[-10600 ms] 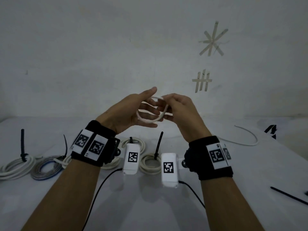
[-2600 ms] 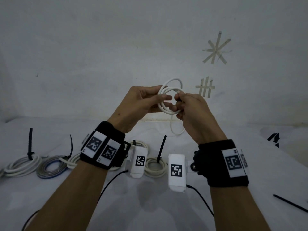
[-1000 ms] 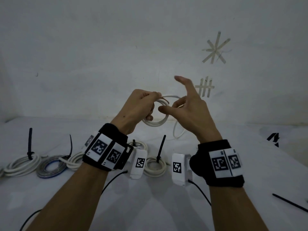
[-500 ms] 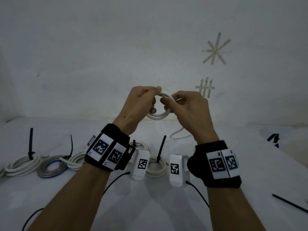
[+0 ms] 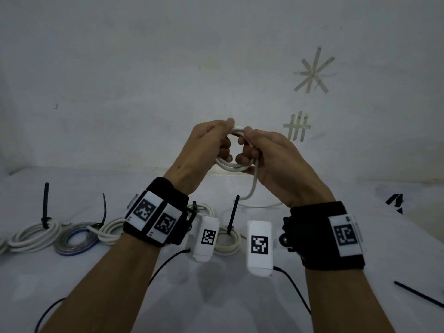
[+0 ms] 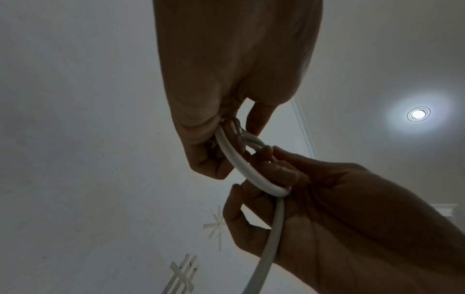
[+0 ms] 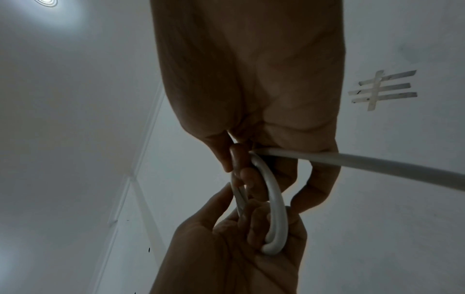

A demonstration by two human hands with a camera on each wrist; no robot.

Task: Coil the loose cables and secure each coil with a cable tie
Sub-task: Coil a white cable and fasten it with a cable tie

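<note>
Coil [image 5: 231,165] partly hidden by fingers [image 5: 242,159]

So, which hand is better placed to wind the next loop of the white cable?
Right. The right hand holds the loose tail that hangs to the table, so it can likely wind it on, while the left hand grips the white cable coil.

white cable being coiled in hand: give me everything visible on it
The white cable is a smooth, round, plastic-looking cord, wound into a small coil of a few loops held up in the air above the table. The left hand grips the coil's left side, thumb on top; the right hand grips its right side. An uncoiled tail runs from under the right hand down to the table and trails off to the right. No cable tie is on it yet. Its ends are not visible.
</note>
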